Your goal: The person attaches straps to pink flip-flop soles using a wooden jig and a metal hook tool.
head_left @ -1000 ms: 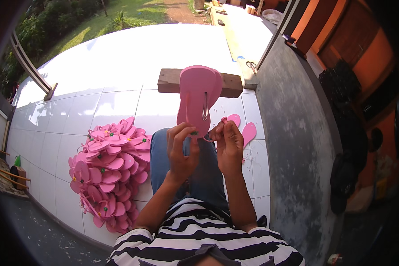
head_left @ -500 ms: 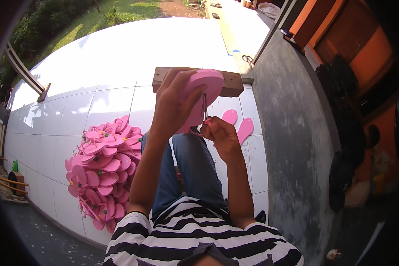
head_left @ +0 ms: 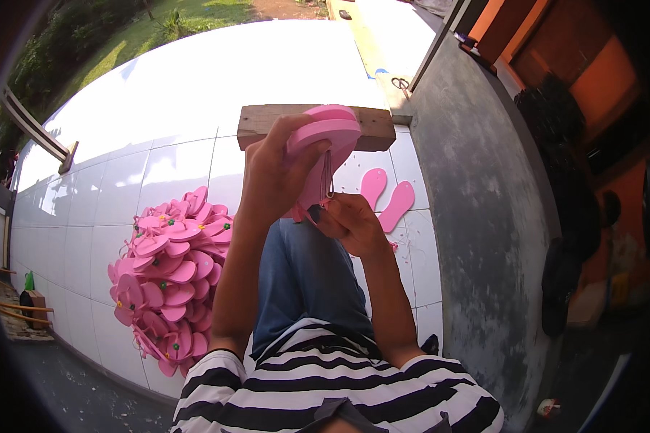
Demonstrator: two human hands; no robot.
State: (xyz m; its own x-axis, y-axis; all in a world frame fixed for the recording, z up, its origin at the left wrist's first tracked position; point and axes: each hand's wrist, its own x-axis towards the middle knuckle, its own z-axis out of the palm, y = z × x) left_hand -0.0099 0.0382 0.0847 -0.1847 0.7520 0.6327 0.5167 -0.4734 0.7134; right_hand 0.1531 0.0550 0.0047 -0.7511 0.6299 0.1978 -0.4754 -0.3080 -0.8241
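Observation:
My left hand (head_left: 271, 169) is closed round a pink flip-flop (head_left: 328, 133) held upright, with a second pink sole edge showing behind it. A thin looped metal tool (head_left: 327, 173) stands out from the sole and runs down toward my right hand (head_left: 352, 222). The fingers of my right hand are pinched at the tool's lower end, around a pink strap (head_left: 312, 211) that they mostly hide. Whether they also grip the metal loop is hard to make out.
A large heap of pink flip-flops (head_left: 170, 281) lies on the white tiles to the left. A wooden block (head_left: 372, 130) sits beyond my hands. Two loose pink soles (head_left: 397, 206) lie to the right, near a low grey wall (head_left: 477, 238). Scissors (head_left: 401, 86) rest farther back.
My right hand has shifted slightly left and turned, and the pink piece at its fingertips is now mostly hidden. The flip-flop has tilted, showing the second sole edge behind it.

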